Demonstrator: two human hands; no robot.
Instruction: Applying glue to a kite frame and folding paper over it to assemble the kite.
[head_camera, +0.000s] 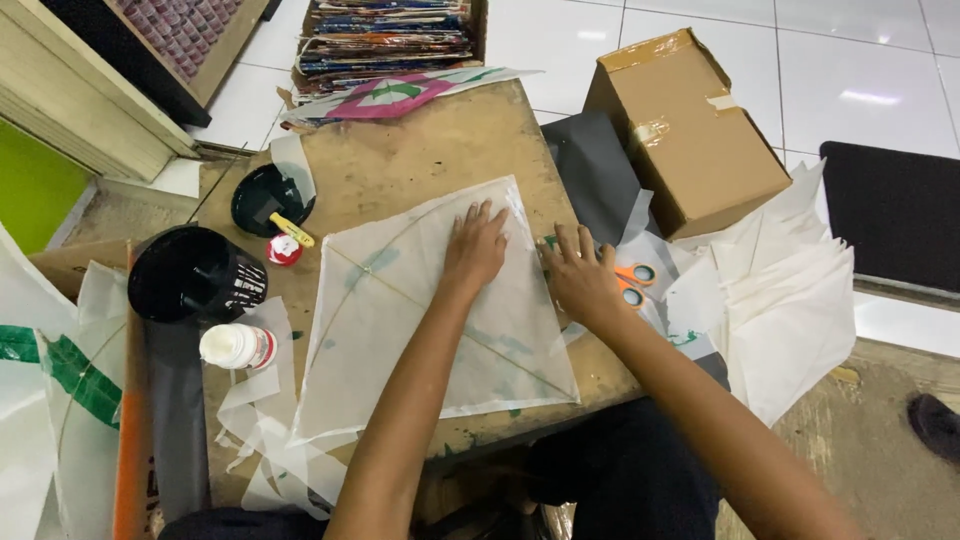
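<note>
While both hands lie flat and open, gripping nothing, the left hand (476, 248) presses palm-down on the upper right part of a white, diamond-shaped paper kite (430, 310) with thin stick spars. The right hand (580, 278) rests on the kite's right edge, fingers spread. The kite lies flat in the middle of the worn brown wooden tabletop (420, 150). Its long axis, the straight spar, runs from the left corner down to the lower right corner, and the bowed spar arches toward the far corner by the left hand.

A brown cardboard box (680, 130), sealed with shiny tape, sits on the white tiled floor (850, 60) beyond the right hand. Orange-handled scissors (632, 282) lie just beside the right hand, near a heap of white paper sheets (790, 290). At the tabletop's left stand a black round container (195, 272), a white bottle with a red band (238, 346) lying on its side, and a black round lid (268, 195). A pink and green kite (400, 95) lies at the far edge, before a stack of colourful sheets (390, 30).
</note>
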